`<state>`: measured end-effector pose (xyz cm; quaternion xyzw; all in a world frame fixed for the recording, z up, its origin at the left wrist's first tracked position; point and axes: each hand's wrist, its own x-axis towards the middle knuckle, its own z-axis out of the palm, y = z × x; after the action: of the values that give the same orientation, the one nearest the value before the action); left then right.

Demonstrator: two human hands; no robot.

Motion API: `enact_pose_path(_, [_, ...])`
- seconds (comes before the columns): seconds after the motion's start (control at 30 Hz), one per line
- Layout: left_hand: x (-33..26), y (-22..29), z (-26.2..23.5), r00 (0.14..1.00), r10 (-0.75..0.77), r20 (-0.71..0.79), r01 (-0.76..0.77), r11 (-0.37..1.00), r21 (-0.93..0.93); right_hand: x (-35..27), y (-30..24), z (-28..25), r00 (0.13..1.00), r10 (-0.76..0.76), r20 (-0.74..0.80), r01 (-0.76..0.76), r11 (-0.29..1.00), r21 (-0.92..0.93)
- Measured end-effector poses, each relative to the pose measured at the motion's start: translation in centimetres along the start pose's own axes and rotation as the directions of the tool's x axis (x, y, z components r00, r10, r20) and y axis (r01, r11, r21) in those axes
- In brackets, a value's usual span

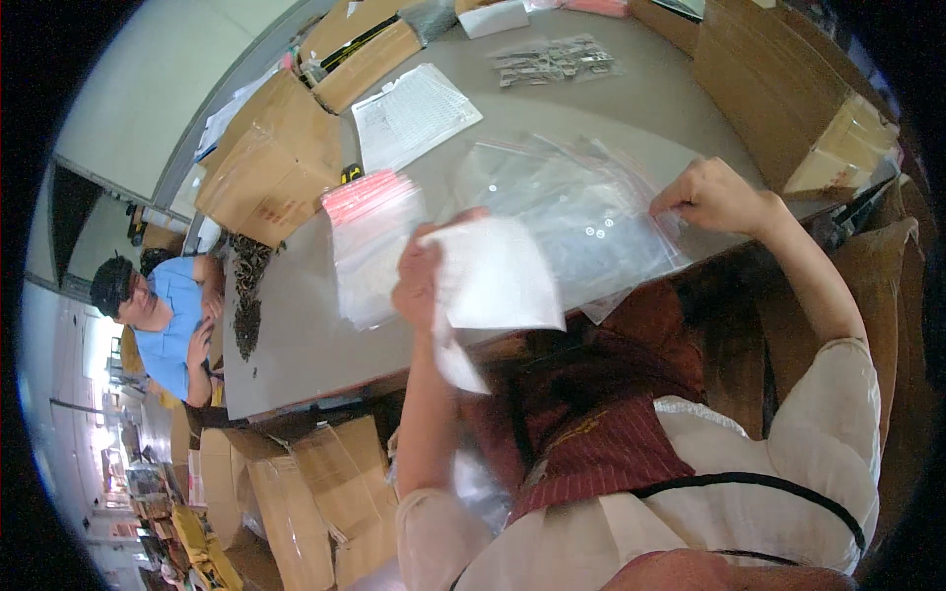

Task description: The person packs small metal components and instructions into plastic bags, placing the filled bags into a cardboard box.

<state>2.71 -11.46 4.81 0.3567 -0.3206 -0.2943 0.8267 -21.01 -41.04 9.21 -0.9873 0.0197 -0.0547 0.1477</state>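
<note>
White sheet (507, 278) hangs pinched in the left hand (419, 276); the right hand (714, 200) curls at clear bags (603, 182), grip unclear.

The left hand (418, 281) is blurred, its fingers partly hidden by a white sheet (501, 276), perhaps paper, that also covers part of the clear bags (552, 192). Heaped dark pieces (246, 315) are too small to identify. The upper edge cuts off a pink item (596, 6).

"Where's the left hand (419, 276)?"
"Above the table (305, 330), inside its near edge, fingers curled; the left forearm (424, 414) reaches straight forward."
"And the right hand (711, 199)?"
"Just inside that edge, fingers folded, right elbow (853, 335) bent outward."
</note>
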Motion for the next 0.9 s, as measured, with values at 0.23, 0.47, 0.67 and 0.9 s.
enact_pose_path(0.23, [0.6, -2.3, 2.2, 0.792, -0.359, 0.495, -0.326, 0.436, 0.839, 3.7, 1.5, -3.4, 0.945, -0.283, 0.165, 0.301, 0.949, -0.096])
enact_pose_path(0.47, [0.1, -2.7, 1.9, 0.824, -0.281, 0.492, -0.332, 0.464, 0.821, 16.9, -6.3, -6.0, 0.98, -0.167, 0.105, 0.113, 0.912, 0.395])
enact_pose_path(0.67, [-0.3, -2.2, 1.3, 0.833, -0.311, 0.457, -0.296, 0.447, 0.844, 25.3, -12.7, 0.2, 0.851, -0.446, 0.279, 0.292, 0.842, 0.455])
enact_pose_path(0.9, [-0.2, -3.3, 1.6, 0.846, -0.236, 0.478, -0.332, 0.469, 0.818, 30.7, -14.2, 5.0, 0.896, -0.29, 0.337, -0.002, 0.756, 0.654])
